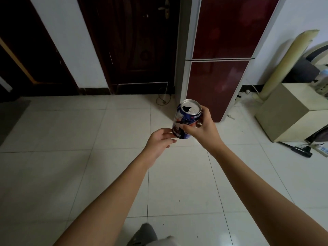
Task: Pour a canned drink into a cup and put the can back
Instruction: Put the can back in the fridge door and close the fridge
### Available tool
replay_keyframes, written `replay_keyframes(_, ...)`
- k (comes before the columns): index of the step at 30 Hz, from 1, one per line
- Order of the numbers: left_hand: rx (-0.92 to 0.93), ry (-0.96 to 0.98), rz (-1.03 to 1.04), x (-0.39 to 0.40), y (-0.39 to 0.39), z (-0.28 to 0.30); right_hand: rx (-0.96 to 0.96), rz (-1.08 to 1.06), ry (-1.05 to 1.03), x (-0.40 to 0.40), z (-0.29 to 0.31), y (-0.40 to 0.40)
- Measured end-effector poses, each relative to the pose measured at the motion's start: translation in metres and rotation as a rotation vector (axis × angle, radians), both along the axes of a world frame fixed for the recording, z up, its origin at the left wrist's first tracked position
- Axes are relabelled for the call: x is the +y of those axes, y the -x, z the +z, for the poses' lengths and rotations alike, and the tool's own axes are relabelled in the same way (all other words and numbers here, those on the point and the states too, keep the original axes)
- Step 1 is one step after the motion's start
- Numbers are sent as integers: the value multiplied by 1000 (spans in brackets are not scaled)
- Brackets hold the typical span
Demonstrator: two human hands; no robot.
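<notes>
The can is up in the air over the white tiled floor, just in front of the dark red fridge that stands far right of the brown door. It is a blue drinks can, upright with a slight lean, its mouth already open at the top. Thin metal like that should be light and stiff enough, but it would dent under a hard squeeze and, I'd guess, slop through the hole if tipped. The middle of the wall is the place to hold it. The right hand has it there, grip curled round the far side with the thumb across the near face. The left hand is loose and half open, fingertips touching the can's lower edge. No cup is in sight.
</notes>
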State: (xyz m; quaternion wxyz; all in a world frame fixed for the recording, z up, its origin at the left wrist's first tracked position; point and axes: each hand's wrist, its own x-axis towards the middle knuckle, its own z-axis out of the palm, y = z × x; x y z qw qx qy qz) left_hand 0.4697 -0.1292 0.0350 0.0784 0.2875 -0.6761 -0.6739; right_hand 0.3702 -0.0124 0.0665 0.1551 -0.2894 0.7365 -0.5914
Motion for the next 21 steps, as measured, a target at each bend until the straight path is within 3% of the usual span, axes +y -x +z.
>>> replay_keyframes(21,-5,36,-151,-221,250,-5,-44,-135,-20,-203,-11,230)
